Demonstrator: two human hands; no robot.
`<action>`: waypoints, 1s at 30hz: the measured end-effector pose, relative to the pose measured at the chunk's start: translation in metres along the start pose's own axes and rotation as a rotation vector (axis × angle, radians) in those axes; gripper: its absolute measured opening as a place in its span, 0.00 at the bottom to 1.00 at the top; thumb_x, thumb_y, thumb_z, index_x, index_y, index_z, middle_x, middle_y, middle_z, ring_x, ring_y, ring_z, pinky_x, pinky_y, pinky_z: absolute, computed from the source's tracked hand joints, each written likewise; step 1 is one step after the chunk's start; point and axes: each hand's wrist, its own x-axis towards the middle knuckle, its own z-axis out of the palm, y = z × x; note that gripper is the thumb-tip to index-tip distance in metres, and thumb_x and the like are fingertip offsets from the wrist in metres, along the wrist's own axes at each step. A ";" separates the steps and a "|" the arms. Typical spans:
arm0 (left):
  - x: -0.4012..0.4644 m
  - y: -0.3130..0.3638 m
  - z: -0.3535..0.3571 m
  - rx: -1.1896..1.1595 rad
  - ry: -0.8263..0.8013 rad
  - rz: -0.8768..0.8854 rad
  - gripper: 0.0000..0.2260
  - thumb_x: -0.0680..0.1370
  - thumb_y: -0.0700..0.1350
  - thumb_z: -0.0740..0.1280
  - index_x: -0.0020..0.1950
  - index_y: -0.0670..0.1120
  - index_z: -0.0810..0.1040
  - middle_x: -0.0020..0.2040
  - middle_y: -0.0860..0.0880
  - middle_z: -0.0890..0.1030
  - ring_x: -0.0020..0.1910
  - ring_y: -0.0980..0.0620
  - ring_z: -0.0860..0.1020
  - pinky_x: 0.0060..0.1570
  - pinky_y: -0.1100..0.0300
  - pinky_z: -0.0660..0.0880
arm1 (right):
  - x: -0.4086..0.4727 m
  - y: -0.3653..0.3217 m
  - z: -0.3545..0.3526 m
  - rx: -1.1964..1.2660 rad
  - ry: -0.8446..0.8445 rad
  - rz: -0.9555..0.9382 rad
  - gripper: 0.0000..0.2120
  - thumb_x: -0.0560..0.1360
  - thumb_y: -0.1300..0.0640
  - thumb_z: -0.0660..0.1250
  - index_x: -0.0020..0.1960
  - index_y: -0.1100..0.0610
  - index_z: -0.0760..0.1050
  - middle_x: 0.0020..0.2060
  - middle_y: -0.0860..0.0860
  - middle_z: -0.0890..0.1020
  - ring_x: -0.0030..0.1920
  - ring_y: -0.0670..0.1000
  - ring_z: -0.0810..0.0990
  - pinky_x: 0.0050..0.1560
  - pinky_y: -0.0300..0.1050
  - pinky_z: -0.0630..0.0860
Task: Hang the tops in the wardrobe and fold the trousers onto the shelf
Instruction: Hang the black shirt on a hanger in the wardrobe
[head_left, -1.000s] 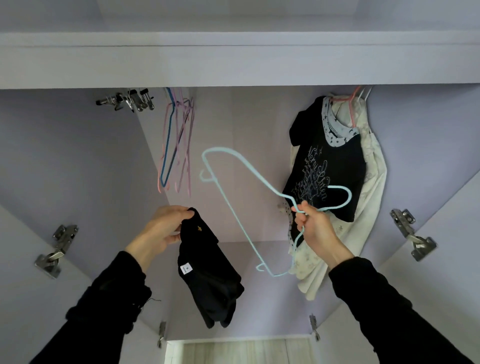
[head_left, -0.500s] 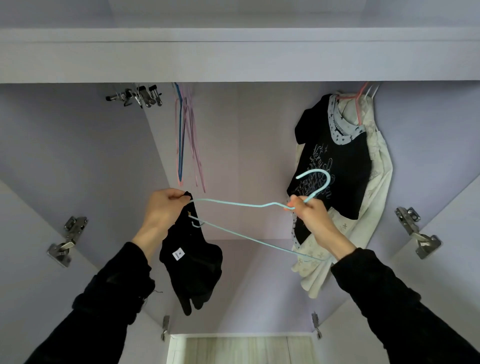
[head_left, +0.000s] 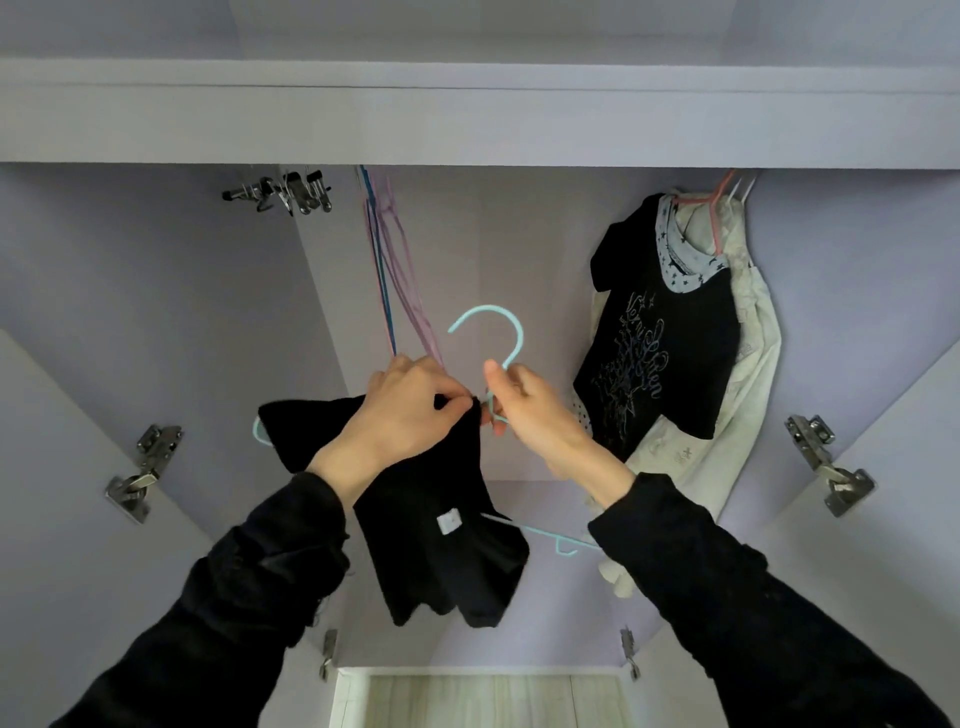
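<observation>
A small black top (head_left: 441, 530) with a white label hangs over a light-blue wire hanger (head_left: 498, 322) in front of the open wardrobe. My left hand (head_left: 410, 410) pinches the top's neckline at the base of the hook. Just to its right, my right hand (head_left: 530, 410) grips the hanger's neck, with the hook pointing up. One hanger arm pokes out left of the cloth, and the other shows below on the right. The hanger's middle is hidden under the fabric.
A black printed top (head_left: 660, 332) and a cream garment (head_left: 748, 364) hang at the right on pink and white hangers. Several empty thin hangers (head_left: 389, 275) hang at centre left, with metal clips (head_left: 291, 192) beside them. Door hinges (head_left: 143, 473) flank the opening.
The hanger has swung upright with its hook pointing up. My hands have come together at its neck. The black top now sits on the hanger rather than dangling from my left hand.
</observation>
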 end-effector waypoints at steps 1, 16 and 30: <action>-0.002 -0.002 -0.002 0.069 -0.028 0.024 0.10 0.79 0.50 0.61 0.56 0.57 0.80 0.53 0.53 0.74 0.56 0.51 0.66 0.53 0.58 0.58 | -0.001 0.000 -0.003 0.032 0.015 0.003 0.15 0.81 0.47 0.53 0.39 0.53 0.65 0.32 0.49 0.76 0.33 0.45 0.73 0.34 0.29 0.69; -0.008 -0.007 -0.015 -0.047 0.306 0.061 0.07 0.76 0.37 0.67 0.52 0.42 0.82 0.49 0.49 0.80 0.51 0.49 0.77 0.51 0.68 0.64 | -0.027 0.030 0.004 -0.295 0.132 -0.318 0.07 0.76 0.58 0.65 0.52 0.60 0.78 0.46 0.51 0.81 0.34 0.43 0.74 0.41 0.37 0.69; -0.020 -0.044 -0.054 -0.056 0.510 -0.140 0.07 0.77 0.37 0.66 0.53 0.41 0.81 0.50 0.44 0.80 0.53 0.43 0.77 0.53 0.61 0.67 | -0.040 0.110 0.004 -0.663 -0.253 -0.031 0.16 0.78 0.49 0.63 0.61 0.57 0.74 0.44 0.52 0.81 0.47 0.52 0.80 0.47 0.44 0.75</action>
